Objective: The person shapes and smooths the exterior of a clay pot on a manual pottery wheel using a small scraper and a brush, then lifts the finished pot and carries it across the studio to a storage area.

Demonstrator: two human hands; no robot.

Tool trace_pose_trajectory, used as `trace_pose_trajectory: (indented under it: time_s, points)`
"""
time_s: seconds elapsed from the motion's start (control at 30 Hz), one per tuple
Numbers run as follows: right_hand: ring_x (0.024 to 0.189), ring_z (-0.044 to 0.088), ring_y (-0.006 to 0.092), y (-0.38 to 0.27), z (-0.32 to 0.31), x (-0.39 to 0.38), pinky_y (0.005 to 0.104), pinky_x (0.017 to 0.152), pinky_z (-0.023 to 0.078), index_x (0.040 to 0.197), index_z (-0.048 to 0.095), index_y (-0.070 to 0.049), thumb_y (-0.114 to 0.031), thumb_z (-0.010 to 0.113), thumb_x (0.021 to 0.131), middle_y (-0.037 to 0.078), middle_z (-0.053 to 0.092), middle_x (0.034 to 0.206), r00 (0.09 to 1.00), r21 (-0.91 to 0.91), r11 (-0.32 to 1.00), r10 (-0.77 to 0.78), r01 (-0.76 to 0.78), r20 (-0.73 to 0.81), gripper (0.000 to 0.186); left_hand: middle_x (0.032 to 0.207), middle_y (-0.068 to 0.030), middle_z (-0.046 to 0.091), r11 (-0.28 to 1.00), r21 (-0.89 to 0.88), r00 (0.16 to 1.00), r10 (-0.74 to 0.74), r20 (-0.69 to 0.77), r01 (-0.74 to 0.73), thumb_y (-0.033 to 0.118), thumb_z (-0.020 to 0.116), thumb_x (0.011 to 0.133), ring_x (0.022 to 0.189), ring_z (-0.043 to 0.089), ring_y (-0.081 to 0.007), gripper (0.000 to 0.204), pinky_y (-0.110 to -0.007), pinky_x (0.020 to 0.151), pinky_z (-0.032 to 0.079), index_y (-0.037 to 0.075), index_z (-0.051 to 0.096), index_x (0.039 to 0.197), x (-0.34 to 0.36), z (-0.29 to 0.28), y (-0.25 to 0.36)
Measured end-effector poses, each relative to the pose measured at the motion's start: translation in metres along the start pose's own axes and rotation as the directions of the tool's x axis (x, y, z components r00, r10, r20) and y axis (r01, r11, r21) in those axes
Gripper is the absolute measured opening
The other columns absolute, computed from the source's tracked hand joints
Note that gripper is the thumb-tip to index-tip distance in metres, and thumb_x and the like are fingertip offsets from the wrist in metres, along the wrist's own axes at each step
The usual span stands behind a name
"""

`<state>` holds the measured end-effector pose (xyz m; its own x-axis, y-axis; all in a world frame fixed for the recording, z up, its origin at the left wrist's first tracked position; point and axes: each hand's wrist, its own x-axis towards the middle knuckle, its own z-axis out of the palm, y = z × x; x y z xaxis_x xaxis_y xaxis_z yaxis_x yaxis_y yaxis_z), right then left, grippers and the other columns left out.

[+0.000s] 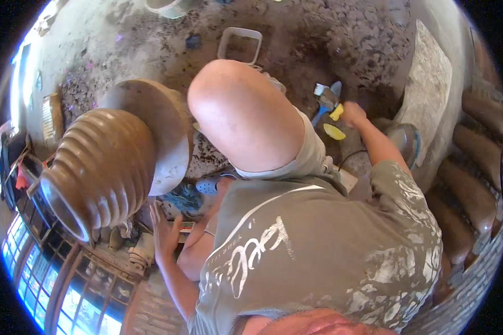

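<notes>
Pot [103, 164]: ribbed, brown, wet-looking, base against the wheel [165, 120]. Long axis slants in view from wheel end at upper right to wide mouth at lower left.

Left hand [165, 231] is the nearer one: just below and right of the pot, by its lower side, with a small gap in view. Pot lies up and left from it. Fingers straight, thumb held out, palm looks bare; no contact with the pot visible, though depth is hard to judge.

Right hand [353, 114] is well right of the pot, across the raised knee [246, 120]. Fingers look curled, at the yellow piece [336, 113]; touching or right beside it, can't tell if gripped. The two hands are well apart.

Also right of the pot, past the knee: blue tool [320, 116] and grey blade [336, 88] bunched with the yellow piece; yellow sponge [334, 132] lies apart from them, nearer the viewer. Above and right of the pot: white tub [222, 47]. Right of the pot, low down: clog [207, 185], with a blue cloth [183, 200] between.
</notes>
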<state>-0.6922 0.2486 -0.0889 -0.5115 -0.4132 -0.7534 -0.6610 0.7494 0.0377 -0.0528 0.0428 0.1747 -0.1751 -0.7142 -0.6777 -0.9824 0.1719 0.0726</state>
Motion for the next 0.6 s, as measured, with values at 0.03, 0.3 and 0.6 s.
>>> trace_pose_trajectory:
  time_s: [0.03, 0.3, 0.6]
  points:
    - [0.108, 0.070, 0.0403, -0.001, 0.003, -0.003, 0.0500, 0.089, 0.058, 0.104, 0.075, -0.002, -0.015, 0.069, 0.082, 0.022, 0.073, 0.114, 1.000, 0.003, 1.000, 0.020, -0.020, 0.009, 0.026, 0.164, -0.0382, 0.018, 1.000, 0.023, 0.999, -0.019, -0.034, 0.020, 0.043, 0.070, 0.092, 0.154, 0.017, -0.0491, 0.098, -0.050, 0.126, 0.021, -0.009, 0.020, 0.159, 0.014, 0.022, -0.008]
    - [0.107, 0.069, 0.0417, -0.044, -0.032, 0.027, 0.0511, 0.090, 0.056, 0.110, 0.074, -0.006, -0.026, 0.068, 0.087, 0.022, 0.074, 0.110, 0.984, 0.101, 0.982, -0.153, 0.163, -0.093, 0.031, 0.164, -0.0387, 0.015, 0.999, -0.016, 0.995, -0.035, -0.097, 0.034, 0.053, 0.076, 0.083, 0.155, 0.016, -0.0484, 0.112, -0.055, 0.124, 0.022, -0.006, 0.022, 0.160, 0.046, 0.046, 0.026]
    - [0.090, 0.071, 0.0293, -0.187, -0.131, 0.029, 0.0394, 0.083, 0.056, 0.102, 0.074, -0.001, -0.019, 0.069, 0.088, 0.017, 0.076, 0.103, 0.756, -0.138, 0.775, -0.632, 0.617, -0.170, 0.023, 0.164, -0.0344, 0.024, 0.979, -0.201, 0.995, -0.014, -0.100, -0.007, 0.058, 0.075, 0.083, 0.153, 0.026, -0.0452, 0.105, -0.051, 0.122, 0.030, -0.005, 0.034, 0.156, 0.045, 0.038, -0.002]
